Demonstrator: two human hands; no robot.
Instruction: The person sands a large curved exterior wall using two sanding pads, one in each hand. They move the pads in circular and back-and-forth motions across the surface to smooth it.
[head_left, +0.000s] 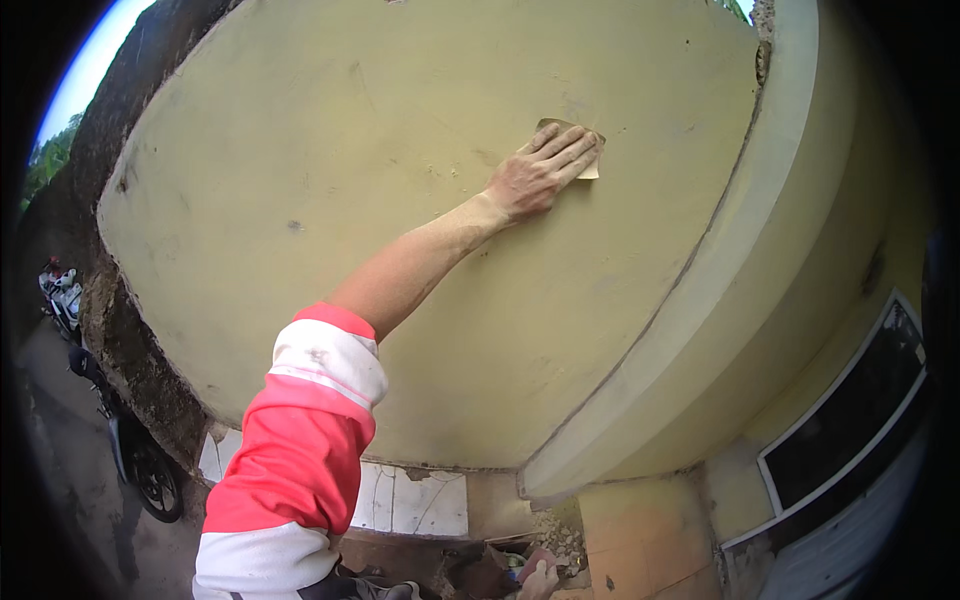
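Observation:
My left hand (536, 176) lies flat against a yellow-green painted wall (420, 300), its arm stretched up and to the right in a red and white sleeve. Beneath the fingers is a sheet of sandpaper (591, 169), pressed to the wall, with its corners showing past the fingertips. Low in the picture, near the bottom edge, my right hand (538, 582) is partly cut off. It grips a small reddish-brown piece (536, 562), whose kind is unclear. Small chips and dark smudges mark the wall's paint.
White cracked tiles (427, 502) run along the wall's foot, with rubble (559, 536) beside them. A pale column (675, 330) borders the wall on the right, before a framed window (847, 405). Motorcycles (139, 450) stand at the lower left beyond the rough wall edge.

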